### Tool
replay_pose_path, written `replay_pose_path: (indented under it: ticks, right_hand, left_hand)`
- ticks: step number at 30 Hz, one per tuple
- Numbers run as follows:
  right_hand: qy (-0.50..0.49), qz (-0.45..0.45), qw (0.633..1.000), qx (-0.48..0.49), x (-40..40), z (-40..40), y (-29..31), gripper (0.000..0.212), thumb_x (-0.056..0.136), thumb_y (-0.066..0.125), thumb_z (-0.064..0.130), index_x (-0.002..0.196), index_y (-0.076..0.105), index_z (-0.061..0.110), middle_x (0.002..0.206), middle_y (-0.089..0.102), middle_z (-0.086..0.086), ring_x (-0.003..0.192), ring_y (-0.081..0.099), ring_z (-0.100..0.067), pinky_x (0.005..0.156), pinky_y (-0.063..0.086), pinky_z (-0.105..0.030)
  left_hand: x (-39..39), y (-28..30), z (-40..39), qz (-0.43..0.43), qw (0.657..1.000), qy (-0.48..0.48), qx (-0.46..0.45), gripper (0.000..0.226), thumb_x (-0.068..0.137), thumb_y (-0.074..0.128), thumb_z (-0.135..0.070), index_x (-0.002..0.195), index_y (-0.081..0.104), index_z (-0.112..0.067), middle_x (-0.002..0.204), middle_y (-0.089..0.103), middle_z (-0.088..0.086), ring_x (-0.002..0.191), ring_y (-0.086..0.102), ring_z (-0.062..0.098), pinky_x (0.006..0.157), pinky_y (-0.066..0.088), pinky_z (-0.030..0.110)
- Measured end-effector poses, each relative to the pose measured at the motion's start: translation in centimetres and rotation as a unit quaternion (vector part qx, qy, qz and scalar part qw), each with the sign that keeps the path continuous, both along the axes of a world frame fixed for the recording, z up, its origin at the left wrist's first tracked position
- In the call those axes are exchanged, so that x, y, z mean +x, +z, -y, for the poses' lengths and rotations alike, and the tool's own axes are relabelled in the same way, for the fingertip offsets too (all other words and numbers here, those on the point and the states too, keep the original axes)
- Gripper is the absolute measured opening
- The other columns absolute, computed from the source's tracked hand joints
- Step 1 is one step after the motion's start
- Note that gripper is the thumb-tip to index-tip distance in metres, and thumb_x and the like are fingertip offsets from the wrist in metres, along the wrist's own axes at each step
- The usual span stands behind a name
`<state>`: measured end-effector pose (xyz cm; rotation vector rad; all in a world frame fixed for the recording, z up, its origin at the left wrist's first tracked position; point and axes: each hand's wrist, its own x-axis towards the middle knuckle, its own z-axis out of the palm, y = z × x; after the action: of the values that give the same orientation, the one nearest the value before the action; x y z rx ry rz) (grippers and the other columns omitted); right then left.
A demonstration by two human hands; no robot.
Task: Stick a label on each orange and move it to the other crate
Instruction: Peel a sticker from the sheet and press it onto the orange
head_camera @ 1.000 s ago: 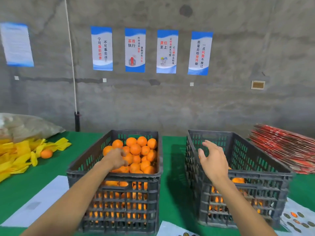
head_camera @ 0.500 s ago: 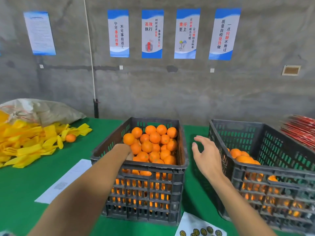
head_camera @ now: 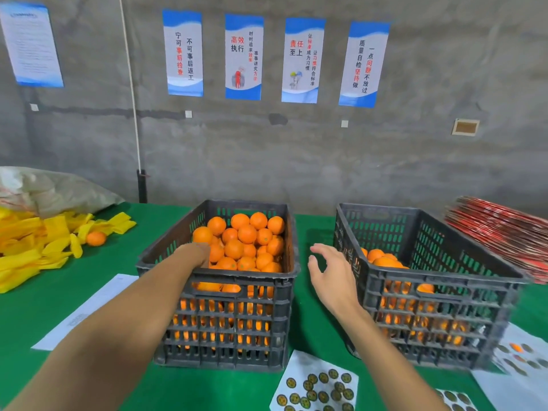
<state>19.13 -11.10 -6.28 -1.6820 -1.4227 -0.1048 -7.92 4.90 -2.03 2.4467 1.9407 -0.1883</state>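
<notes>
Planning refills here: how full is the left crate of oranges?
Nearly full. In the left crate, oranges pile up to about rim height at the back, and more show through its slotted front wall.

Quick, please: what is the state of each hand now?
Left hand: inside the full crate, fingers hidden; cannot tell.
Right hand: open, holding nothing.

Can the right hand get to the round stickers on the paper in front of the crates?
Probably yes. The right hand hovers open between the two crates, holding nothing, and the sticker sheet lies uncovered on the table just below it, nearer the person.
</notes>
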Motion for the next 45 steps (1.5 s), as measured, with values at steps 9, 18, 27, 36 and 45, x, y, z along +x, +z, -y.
replay_pose_path:
  ticks: [9, 18, 27, 36, 45]
  right_hand:
    - [0.014, -0.011, 0.999, -0.049, -0.7, 1.9, -1.6, 0.036, 0.102, 0.055, 0.029, 0.137, 0.06, 0.022, 0.138, 0.06, 0.007, 0.129, 0.054, -0.013, 0.106, 0.048, -0.037]
    - [0.039, -0.093, 0.97, -0.221, -1.6, 5.2, -11.2, 0.024, 0.099, 0.058, 0.017, 0.119, 0.071, 0.012, 0.116, 0.074, -0.006, 0.105, 0.069, -0.022, 0.094, 0.054, -0.035]
    - [0.123, 0.054, 0.94, -0.314, -2.8, 7.8, -16.8, 0.04, 0.094, 0.068, 0.049, 0.117, 0.074, 0.018, 0.132, 0.058, -0.001, 0.122, 0.05, -0.021, 0.101, 0.045, -0.036]
    - [0.097, 0.207, 0.926, -0.3, -2.7, 7.7, -16.8, 0.037, 0.104, 0.049, 0.048, 0.109, 0.075, 0.022, 0.125, 0.057, 0.0, 0.113, 0.057, -0.022, 0.086, 0.053, -0.039]
    - [0.091, 0.236, 0.925, -0.283, -3.3, 7.5, -17.3, 0.043, 0.1, 0.052, 0.054, 0.113, 0.073, 0.019, 0.114, 0.056, -0.002, 0.112, 0.05, -0.022, 0.083, 0.044, -0.036]
  left_hand:
    - [6.4, 0.5, 6.2, 0.422, 0.867, -0.15, 0.217, 0.059, 0.079, 0.085, -0.033, 0.132, 0.06, -0.033, 0.125, 0.048, 0.006, 0.12, 0.051, 0.03, 0.106, 0.046, 0.045]
    - [12.6, -5.8, 19.8, 0.751, 0.591, -0.211, 0.207, 0.05, 0.082, 0.083, -0.026, 0.128, 0.063, -0.029, 0.134, 0.045, -0.003, 0.126, 0.053, 0.019, 0.086, 0.059, 0.03]
    - [11.5, -14.8, 21.7, 0.736, 0.632, -0.175, 0.171, 0.053, 0.084, 0.085, -0.012, 0.128, 0.064, -0.032, 0.138, 0.044, -0.004, 0.126, 0.054, 0.026, 0.086, 0.059, 0.032]
    - [10.1, -20.6, 22.3, 0.797, 0.598, -0.039, 0.072, 0.049, 0.083, 0.085, -0.007, 0.122, 0.068, -0.032, 0.13, 0.049, -0.01, 0.114, 0.062, 0.005, 0.081, 0.058, 0.019]
    - [9.5, -23.5, 22.4, 0.832, 0.536, 0.118, -0.079, 0.063, 0.083, 0.085, -0.032, 0.138, 0.054, -0.034, 0.13, 0.063, -0.002, 0.117, 0.067, 0.019, 0.1, 0.056, 0.047]
